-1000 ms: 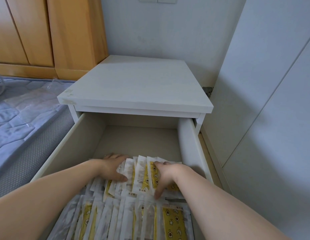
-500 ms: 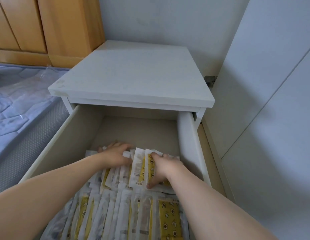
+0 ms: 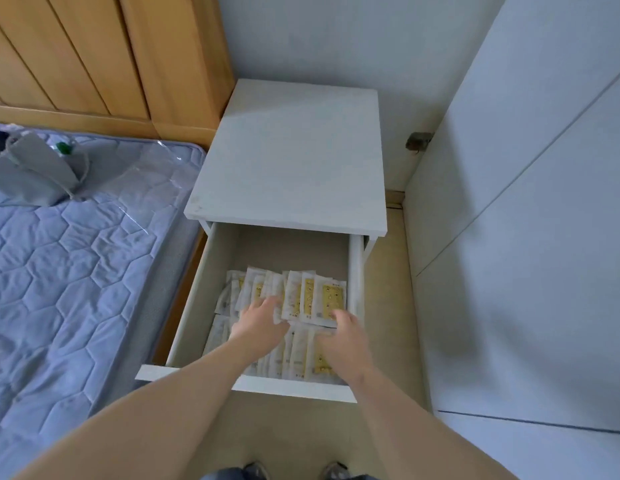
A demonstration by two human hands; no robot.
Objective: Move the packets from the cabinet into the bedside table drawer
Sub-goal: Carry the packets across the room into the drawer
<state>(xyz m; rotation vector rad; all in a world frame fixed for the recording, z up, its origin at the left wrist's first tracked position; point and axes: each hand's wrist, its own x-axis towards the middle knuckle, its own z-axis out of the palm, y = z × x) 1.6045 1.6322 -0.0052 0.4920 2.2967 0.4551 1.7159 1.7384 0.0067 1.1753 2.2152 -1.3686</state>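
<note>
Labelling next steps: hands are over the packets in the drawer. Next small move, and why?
Probably lift both hands out of the drawer: the left hand and right hand lie open over the packets, gripping none, and the packets already lie in two rows inside.

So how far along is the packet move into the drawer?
Done: two rows of packets lie in the open drawer. In hand: left hand and right hand lie open over them, holding none. Left: any remaining packets unseen; drawer not yet shut.

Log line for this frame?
packets: in open drawer, two rows | left hand: open, over packets | right hand: open, over packets
</note>
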